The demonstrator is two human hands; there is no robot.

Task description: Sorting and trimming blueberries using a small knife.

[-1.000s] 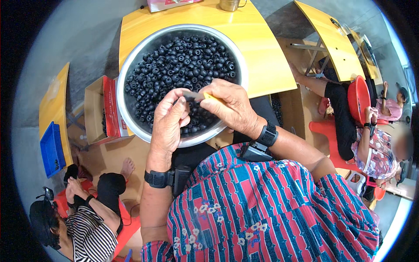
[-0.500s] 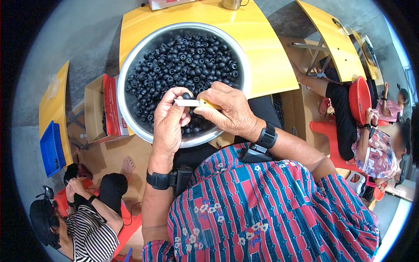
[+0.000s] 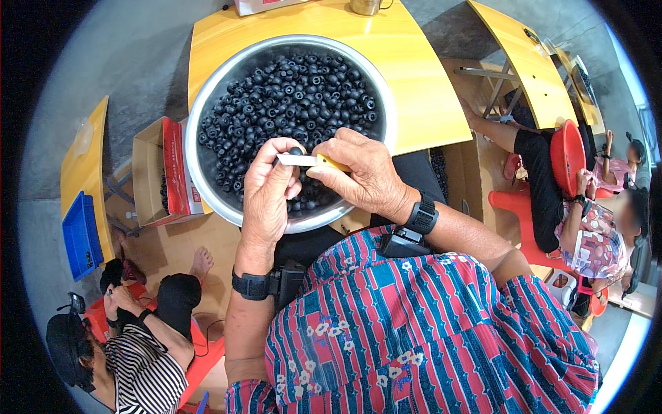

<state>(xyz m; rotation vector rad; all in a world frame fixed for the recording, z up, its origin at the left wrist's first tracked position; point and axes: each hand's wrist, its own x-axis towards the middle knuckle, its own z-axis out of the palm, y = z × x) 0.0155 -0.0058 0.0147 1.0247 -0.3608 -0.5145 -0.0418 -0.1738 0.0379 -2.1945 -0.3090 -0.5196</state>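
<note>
A: The left hand (image 3: 267,190) pinches one small black ring (image 3: 295,151) over the metal bowl (image 3: 207,114) of black rings (image 3: 289,103).

B: The right hand (image 3: 362,176) grips the blade (image 3: 298,160) (yellow handle). I'd brace both wrists and cut away from the thumb.

Open red-and-brown carton (image 3: 165,172) (left of bowl (image 3: 207,186)) on floor
</note>
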